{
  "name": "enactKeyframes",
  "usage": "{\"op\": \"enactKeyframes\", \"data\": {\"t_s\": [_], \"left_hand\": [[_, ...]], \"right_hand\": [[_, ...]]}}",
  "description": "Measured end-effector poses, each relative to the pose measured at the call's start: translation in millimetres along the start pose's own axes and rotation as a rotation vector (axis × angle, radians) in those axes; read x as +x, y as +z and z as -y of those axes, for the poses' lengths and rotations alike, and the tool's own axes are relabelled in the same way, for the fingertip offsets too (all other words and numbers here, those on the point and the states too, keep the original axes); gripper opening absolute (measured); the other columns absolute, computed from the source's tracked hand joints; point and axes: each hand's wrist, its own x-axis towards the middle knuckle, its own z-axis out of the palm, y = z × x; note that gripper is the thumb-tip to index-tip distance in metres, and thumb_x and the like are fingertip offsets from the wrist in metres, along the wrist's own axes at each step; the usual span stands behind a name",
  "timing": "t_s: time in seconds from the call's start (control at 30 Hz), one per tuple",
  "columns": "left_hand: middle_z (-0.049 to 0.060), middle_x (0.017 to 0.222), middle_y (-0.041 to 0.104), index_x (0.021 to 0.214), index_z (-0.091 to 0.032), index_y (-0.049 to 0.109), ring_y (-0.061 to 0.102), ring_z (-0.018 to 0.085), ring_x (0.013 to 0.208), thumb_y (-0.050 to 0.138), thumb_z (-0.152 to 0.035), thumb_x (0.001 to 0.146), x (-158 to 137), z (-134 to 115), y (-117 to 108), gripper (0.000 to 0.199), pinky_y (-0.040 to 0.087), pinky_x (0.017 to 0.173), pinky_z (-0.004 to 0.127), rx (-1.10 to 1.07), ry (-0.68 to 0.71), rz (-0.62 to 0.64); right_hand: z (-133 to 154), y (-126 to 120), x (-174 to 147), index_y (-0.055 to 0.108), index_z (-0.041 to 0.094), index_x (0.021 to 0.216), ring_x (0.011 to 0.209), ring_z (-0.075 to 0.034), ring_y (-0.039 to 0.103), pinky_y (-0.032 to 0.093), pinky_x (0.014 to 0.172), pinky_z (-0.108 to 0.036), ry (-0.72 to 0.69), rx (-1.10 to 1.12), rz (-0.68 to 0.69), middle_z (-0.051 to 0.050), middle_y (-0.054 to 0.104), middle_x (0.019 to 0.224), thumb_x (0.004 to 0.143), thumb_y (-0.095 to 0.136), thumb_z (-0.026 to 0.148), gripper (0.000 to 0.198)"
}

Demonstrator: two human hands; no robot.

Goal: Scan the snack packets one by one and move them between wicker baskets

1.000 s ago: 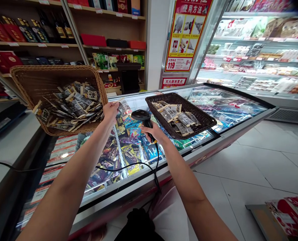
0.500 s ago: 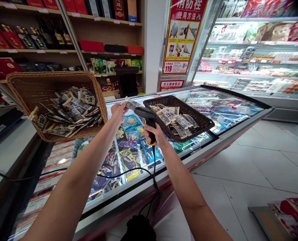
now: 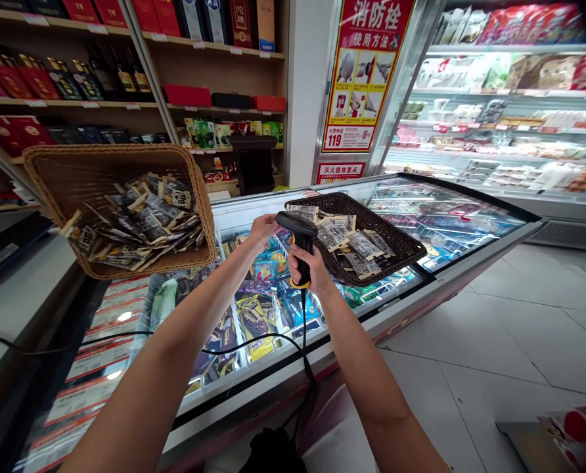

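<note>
In my right hand (image 3: 307, 266) is a black handheld barcode scanner (image 3: 297, 226) with yellow trim, held upright by its grip, its cable hanging down. My left hand (image 3: 264, 228) is closed just behind the scanner's head, its fingertips partly hidden there. A small snack packet (image 3: 303, 211) shows past the scanner, at the near-left rim of a dark wicker basket (image 3: 396, 263); it appears to be pinched in my left hand. Several similar packets (image 3: 362, 244) lie in that basket. To the left, a tan wicker basket (image 3: 202, 190) holds a heap of the same packets (image 3: 150, 213).
Both baskets rest on a glass-topped chest freezer (image 3: 470, 197) full of wrapped goods. The black cable (image 3: 253, 338) runs across its glass to the left. Shelves of boxes and bottles (image 3: 214, 49) stand behind, with a lit display fridge (image 3: 510, 92) at the right.
My left hand has moved right with the packet, from left of the scanner to behind its head, toward the dark basket. My right hand still holds the scanner. The view has shifted slightly.
</note>
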Motion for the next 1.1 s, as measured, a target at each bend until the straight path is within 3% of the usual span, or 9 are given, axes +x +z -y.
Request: {"op": "enactKeyframes", "data": {"t_s": [0.13,0.37,0.5,0.57,0.63,0.7,0.8,0.97,1.1], "left_hand": [[0.006,0.09,0.076,0.093,-0.014,0.074,0.075,0.02,0.086,0.076,-0.014,0.088,-35.0,-13.0,-62.5,0.005,0.063,0.09,0.039,0.173,0.136,-0.099],[0.014,0.121,0.059,0.112,-0.018,0.058,0.06,0.029,0.121,0.051,-0.015,0.098,-73.3,-53.8,-187.8,0.016,0.044,0.115,0.053,0.44,0.447,-0.804],[0.017,0.124,0.053,0.099,-0.018,0.061,0.048,0.039,0.134,0.067,-0.004,0.079,-85.2,-59.4,-220.9,0.025,0.031,0.123,0.06,0.606,0.468,-0.871],[0.018,0.127,0.053,0.1,-0.019,0.063,0.043,0.039,0.14,0.064,-0.007,0.084,-90.6,-53.6,-213.8,0.02,0.029,0.125,0.059,0.69,0.516,-0.772],[0.018,0.127,0.055,0.103,-0.019,0.065,0.045,0.037,0.139,0.057,-0.012,0.093,-92.0,-41.9,-191.4,0.015,0.032,0.123,0.057,0.788,0.564,-0.53],[0.015,0.117,0.064,0.1,-0.021,0.069,0.057,0.032,0.126,0.057,-0.017,0.095,-86.4,-25.2,-158.4,0.014,0.043,0.116,0.05,0.841,0.548,-0.255],[0.012,0.116,0.071,0.106,-0.023,0.074,0.066,0.029,0.113,0.066,-0.025,0.094,-65.4,3.2,-102.9,0.015,0.051,0.105,0.042,0.861,0.471,-0.003],[0.014,0.119,0.074,0.115,-0.022,0.078,0.06,0.039,0.128,0.087,-0.03,0.075,-30.6,38.1,-38.2,0.041,0.043,0.113,0.052,0.88,0.324,0.091],[0.014,0.103,0.075,0.101,-0.021,0.082,0.064,0.037,0.116,0.075,-0.018,0.081,-25.0,46.0,-27.9,0.022,0.045,0.108,0.05,0.863,0.273,0.064]], "right_hand": [[-2.3,2.0,-2.2,0.06,0.021,0.097,0.034,-0.007,0.042,0.034,0.032,-0.021,0.007,-0.014,-0.011,0.011,0.052,0.056,0.072,0.091,0.052,0.05],[-7.0,7.5,-6.6,0.058,0.021,0.094,0.034,-0.007,0.043,0.036,0.033,-0.021,0.063,-0.099,0.009,0.011,0.052,0.055,0.072,0.092,0.051,0.05],[-7.3,7.4,-7.8,0.058,0.022,0.099,0.035,-0.007,0.043,0.036,0.033,-0.021,0.074,-0.111,0.006,0.011,0.052,0.057,0.073,0.091,0.051,0.051],[-4.7,7.4,-8.4,0.059,0.022,0.1,0.035,-0.007,0.042,0.035,0.034,-0.021,0.052,-0.093,-0.007,0.011,0.052,0.057,0.073,0.091,0.051,0.052],[-1.3,7.6,-9.0,0.059,0.021,0.1,0.036,-0.006,0.041,0.034,0.034,-0.021,0.02,-0.07,-0.016,0.011,0.051,0.057,0.072,0.091,0.052,0.052],[1.6,8.1,-9.4,0.059,0.022,0.098,0.035,-0.006,0.041,0.034,0.034,-0.021,0.002,-0.055,-0.019,0.011,0.05,0.056,0.071,0.091,0.052,0.052],[2.9,8.5,-8.8,0.059,0.022,0.098,0.035,-0.006,0.04,0.033,0.033,-0.021,-0.002,-0.055,-0.03,0.011,0.05,0.056,0.07,0.092,0.052,0.052],[0.1,6.8,-5.7,0.059,0.022,0.097,0.034,-0.006,0.04,0.034,0.033,-0.021,-0.016,-0.03,-0.02,0.011,0.05,0.056,0.071,0.091,0.053,0.052],[-1.8,4.4,-3.0,0.058,0.021,0.092,0.034,-0.006,0.041,0.036,0.033,-0.022,-0.022,-0.022,-0.003,0.01,0.051,0.056,0.074,0.09,0.054,0.049]]}}
